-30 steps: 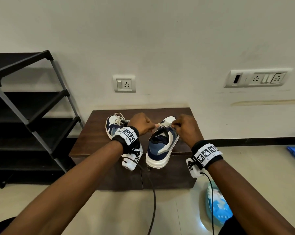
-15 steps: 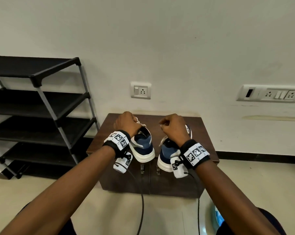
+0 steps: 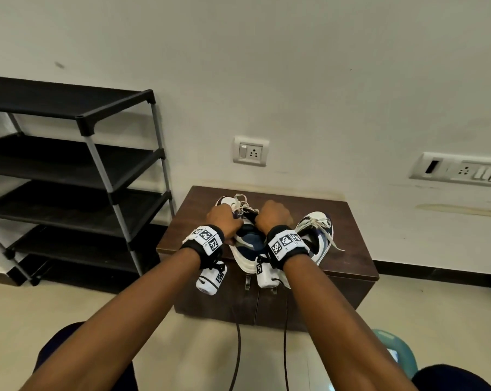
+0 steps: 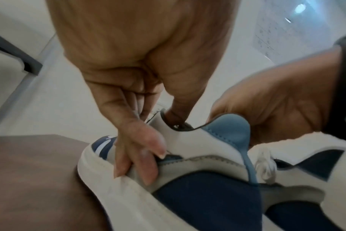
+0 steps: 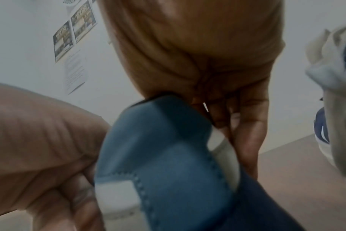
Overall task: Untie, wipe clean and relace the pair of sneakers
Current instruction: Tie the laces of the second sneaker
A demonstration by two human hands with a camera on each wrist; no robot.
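Two navy, blue and white sneakers lie on a dark brown low cabinet [image 3: 351, 249]. Both hands hold the nearer sneaker [image 3: 250, 244] by its collar. My left hand [image 3: 233, 218] pinches the left side, thumb inside the opening and fingers [image 4: 140, 164] on the outer wall of the sneaker [image 4: 207, 195]. My right hand [image 3: 269, 213] grips the right side near the blue heel tab [image 5: 158, 156], its fingers [image 5: 247, 140] running down the outside. The second sneaker [image 3: 320, 235] lies free to the right, its white laces loose.
A black and grey shoe rack [image 3: 97, 165] stands left of the cabinet against the wall. A wall socket [image 3: 250, 150] sits above the cabinet. A teal object [image 3: 393, 351] lies on the floor at lower right. Wrist cables hang in front of the cabinet doors.
Half a second ago each hand held a different sneaker. My right hand has since moved left onto the sneaker my left hand holds, and the right sneaker now lies free.
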